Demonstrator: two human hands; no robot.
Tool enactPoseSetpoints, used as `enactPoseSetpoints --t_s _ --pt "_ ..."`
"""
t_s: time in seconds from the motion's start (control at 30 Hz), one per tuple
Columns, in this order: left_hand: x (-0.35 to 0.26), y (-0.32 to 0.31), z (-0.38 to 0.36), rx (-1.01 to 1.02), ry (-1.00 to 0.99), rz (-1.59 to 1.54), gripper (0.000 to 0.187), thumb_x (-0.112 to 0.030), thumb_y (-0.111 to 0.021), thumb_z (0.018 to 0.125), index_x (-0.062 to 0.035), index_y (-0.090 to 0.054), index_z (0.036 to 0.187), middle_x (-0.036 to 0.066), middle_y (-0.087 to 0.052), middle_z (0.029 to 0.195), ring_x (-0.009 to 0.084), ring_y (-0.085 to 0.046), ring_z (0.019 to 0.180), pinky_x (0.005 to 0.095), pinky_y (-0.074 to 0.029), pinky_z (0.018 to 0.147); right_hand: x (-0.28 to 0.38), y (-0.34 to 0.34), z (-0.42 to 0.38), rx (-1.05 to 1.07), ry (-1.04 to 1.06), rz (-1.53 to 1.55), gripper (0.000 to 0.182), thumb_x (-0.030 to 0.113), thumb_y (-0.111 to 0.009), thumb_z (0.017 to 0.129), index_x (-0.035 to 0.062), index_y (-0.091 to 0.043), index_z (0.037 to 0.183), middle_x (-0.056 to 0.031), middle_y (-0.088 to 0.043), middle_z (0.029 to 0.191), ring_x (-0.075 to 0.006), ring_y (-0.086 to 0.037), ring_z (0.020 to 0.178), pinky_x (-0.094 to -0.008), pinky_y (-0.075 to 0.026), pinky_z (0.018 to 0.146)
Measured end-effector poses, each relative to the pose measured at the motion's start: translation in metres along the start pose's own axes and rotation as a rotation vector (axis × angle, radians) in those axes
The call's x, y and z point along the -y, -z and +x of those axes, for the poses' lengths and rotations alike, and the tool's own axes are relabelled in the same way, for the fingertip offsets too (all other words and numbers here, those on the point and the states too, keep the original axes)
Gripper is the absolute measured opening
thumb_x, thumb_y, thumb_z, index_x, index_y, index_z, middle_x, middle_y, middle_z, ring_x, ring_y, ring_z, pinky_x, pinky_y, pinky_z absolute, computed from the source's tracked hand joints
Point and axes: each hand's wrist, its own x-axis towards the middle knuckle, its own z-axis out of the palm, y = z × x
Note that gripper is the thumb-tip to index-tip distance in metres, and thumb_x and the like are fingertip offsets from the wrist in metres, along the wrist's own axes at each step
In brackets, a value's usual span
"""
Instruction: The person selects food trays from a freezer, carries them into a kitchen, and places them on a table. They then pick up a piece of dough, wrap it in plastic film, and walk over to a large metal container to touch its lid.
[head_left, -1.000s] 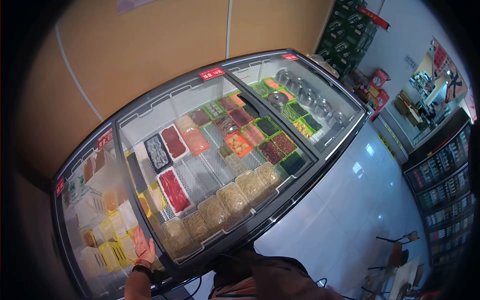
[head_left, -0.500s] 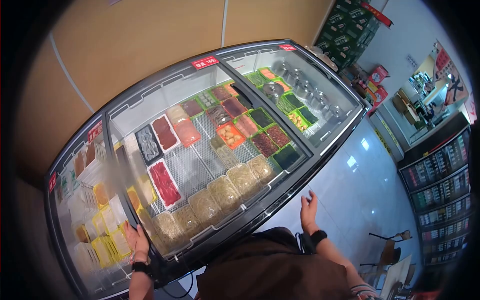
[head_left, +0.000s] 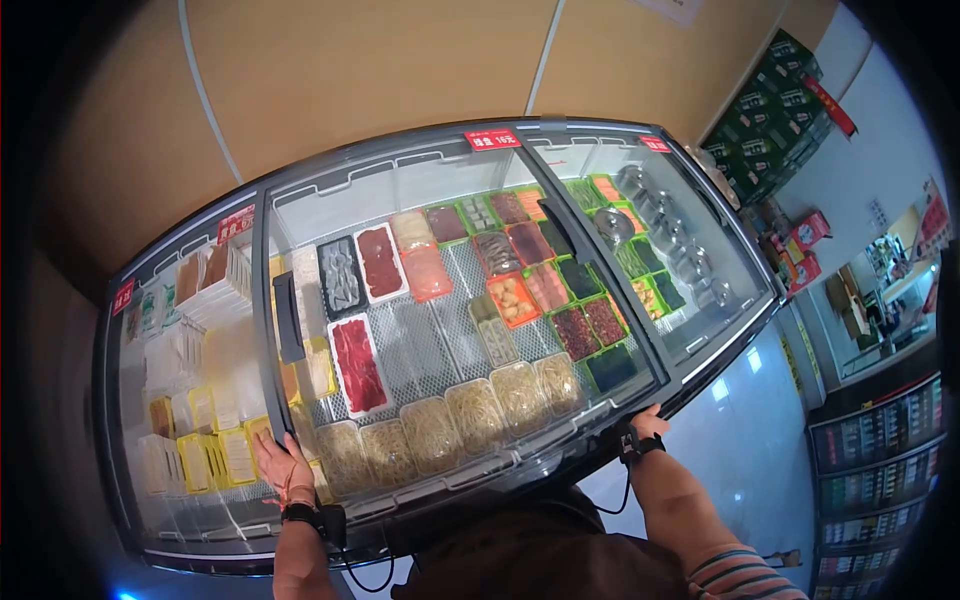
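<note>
My left hand (head_left: pixel 284 467) lies against the dark frame of a sliding glass lid (head_left: pixel 284 400) on a chest freezer (head_left: pixel 190 558), fingers stretched on the glass and thumb beside the frame. At the freezer's front edge, my right hand (head_left: pixel 650 424) touches the rim with bent fingers, partly hidden. Under the glass, between the hands, clear tubs of pale noodle-like strands (head_left: pixel 432 428) form a row. Behind them are a white tray of red meat (head_left: pixel 357 365), a dark tray of grey strips (head_left: pixel 342 278) and an orange tray of yellowish pieces (head_left: pixel 513 300).
Yellow-edged packs (head_left: pixel 205 458) fill the freezer's left section. Round metal tins (head_left: pixel 690 262) stand in its right section. Red price signs (head_left: pixel 492 140) line the back rim. Green printed boxes (head_left: pixel 765 120) are stacked at the back right, and a stocked shelf rack (head_left: pixel 880 445) stands right of the tiled floor.
My right hand has come from the air beside the freezer onto its front rim. My left hand stays at the lid frame. The view has shifted, and the lid's dark handle now shows sharply.
</note>
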Motion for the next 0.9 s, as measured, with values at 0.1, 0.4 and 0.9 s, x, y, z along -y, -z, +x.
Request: enactPoseSetpoints --t_s 0.1,0.4,0.9 --pt "-0.003 -0.002 0.002 -0.007 0.046 0.040 0.050 -0.035 -0.048 0.094 -0.0059 -0.044 0.134 0.019 -0.040 0.141 0.0344 -0.038 0.130 0.0442 -0.031 0.107 0.002 -0.003 0.003 -0.051 0.044 -0.091 0.062 0.049 -0.044 0.093 -0.0106 -0.043 0.110 -0.0330 -0.062 0.099 -0.0480 -0.061 0.093 -0.0507 -0.049 0.082" --pt "-0.009 0.004 0.001 -0.049 0.024 0.093 0.050 -0.034 -0.050 0.093 -0.0072 -0.043 0.135 0.019 -0.041 0.140 0.0338 -0.040 0.128 0.0440 -0.031 0.107 0.000 -0.007 0.015 0.003 -0.015 -0.082 0.061 0.047 -0.044 0.093 -0.0107 -0.047 0.112 -0.0312 -0.062 0.104 -0.0454 -0.060 0.099 -0.0479 -0.047 0.086" --pt "-0.007 -0.001 0.000 -0.091 -0.012 0.040 0.044 -0.029 -0.054 0.091 -0.0067 -0.050 0.129 0.020 -0.043 0.138 0.0382 -0.046 0.123 0.0456 -0.038 0.101 0.013 0.008 -0.003 0.004 0.001 -0.154 0.060 0.047 -0.044 0.092 -0.0098 -0.047 0.110 -0.0327 -0.061 0.100 -0.0456 -0.061 0.096 -0.0484 -0.047 0.087"
